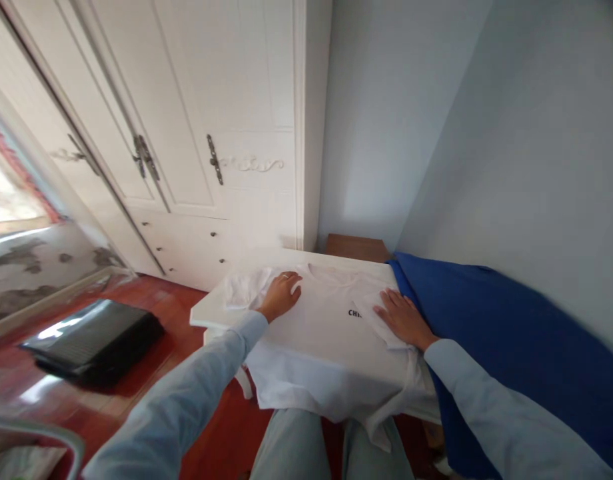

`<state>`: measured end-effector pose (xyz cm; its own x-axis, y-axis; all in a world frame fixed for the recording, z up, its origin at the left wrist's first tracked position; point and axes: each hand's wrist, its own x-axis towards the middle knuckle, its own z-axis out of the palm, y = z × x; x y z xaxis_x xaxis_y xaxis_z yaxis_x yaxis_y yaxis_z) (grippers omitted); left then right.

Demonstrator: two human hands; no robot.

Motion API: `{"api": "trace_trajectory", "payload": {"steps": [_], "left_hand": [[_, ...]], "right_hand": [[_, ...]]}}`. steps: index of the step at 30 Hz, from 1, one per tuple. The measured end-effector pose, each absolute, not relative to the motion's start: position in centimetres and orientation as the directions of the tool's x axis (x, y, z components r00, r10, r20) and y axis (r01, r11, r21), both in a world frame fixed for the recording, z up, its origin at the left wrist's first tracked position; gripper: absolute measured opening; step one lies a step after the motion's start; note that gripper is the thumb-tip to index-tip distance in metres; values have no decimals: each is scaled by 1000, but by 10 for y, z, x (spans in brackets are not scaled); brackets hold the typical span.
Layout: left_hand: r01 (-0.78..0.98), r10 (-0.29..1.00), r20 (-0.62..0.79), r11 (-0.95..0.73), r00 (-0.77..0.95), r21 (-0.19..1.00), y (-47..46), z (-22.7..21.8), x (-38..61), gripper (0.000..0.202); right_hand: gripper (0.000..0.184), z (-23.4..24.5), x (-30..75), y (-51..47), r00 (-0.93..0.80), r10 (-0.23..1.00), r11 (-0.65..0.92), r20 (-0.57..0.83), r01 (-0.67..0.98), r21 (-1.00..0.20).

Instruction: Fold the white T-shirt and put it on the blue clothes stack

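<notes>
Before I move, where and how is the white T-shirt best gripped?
Probably by its hem, pinched from the person's own side: the white T-shirt lies spread over the table, and that lower part hangs past the near edge, so fingers should get behind it.

I can't read all the black lettering [354,313] on the white shirt [311,327], which hides much of the tabletop [209,309]; the blue cloth [491,327] runs off at right.

A white wardrobe [186,100] fills the upper left; a black case [99,340] sits lower left; a blue cloth [501,327] spreads lower right.
</notes>
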<state>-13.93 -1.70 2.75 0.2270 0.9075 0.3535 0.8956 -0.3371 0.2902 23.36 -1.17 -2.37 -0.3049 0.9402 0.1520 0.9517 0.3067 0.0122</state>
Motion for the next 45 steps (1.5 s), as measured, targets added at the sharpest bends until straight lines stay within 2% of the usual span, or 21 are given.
{"api": "trace_trajectory", "payload": {"steps": [2,4,6,10,12,18,24,27,31,34,36,38,41,45], "left_hand": [[969,968,252,-70,8,236,-25,36,-190,42],[959,960,159,193,-228,208,-34,44,-237,46],[921,930,95,329,-354,206,-40,49,-275,45],[889,923,-9,373,-384,267,-44,53,-312,32],[872,921,-44,382,-388,305,-40,51,-312,32],[803,893,-43,423,-448,420,-19,40,-291,21],[712,815,2,505,-579,488,-6,52,-273,36],[736,828,57,461,-557,497,-3,66,-258,38],[843,907,179,262,-382,469,-10,79,-224,36],[927,986,162,-16,-48,374,-27,74,-192,40],[941,973,106,-227,207,249,-41,65,-176,50],[928,940,89,-339,329,157,-54,56,-168,59],[927,936,157,-339,315,159,-70,46,-173,61],[943,946,200,-290,255,166,-89,37,-198,52]], "right_hand": [[65,-28,235,-10,-305,938,306,164,952,18],[63,-32,237,-8,-304,935,306,181,952,19],[61,-36,239,-6,-316,927,320,204,947,14],[59,-43,243,-3,-335,910,343,245,939,12],[59,-45,244,-2,-337,906,344,257,939,19],[60,-48,245,-1,-343,906,341,248,939,53],[64,-47,244,-2,-333,912,330,239,942,52],[64,-45,243,-3,-328,916,325,233,944,51],[63,-45,243,-2,-341,911,341,233,939,44],[61,-48,245,0,-340,905,343,256,939,36],[60,-51,246,1,-348,895,350,277,936,43],[60,-53,247,2,-365,883,366,295,929,56],[61,-56,249,4,-366,879,366,304,929,61],[61,-58,252,6,-364,881,363,301,930,63]]}}
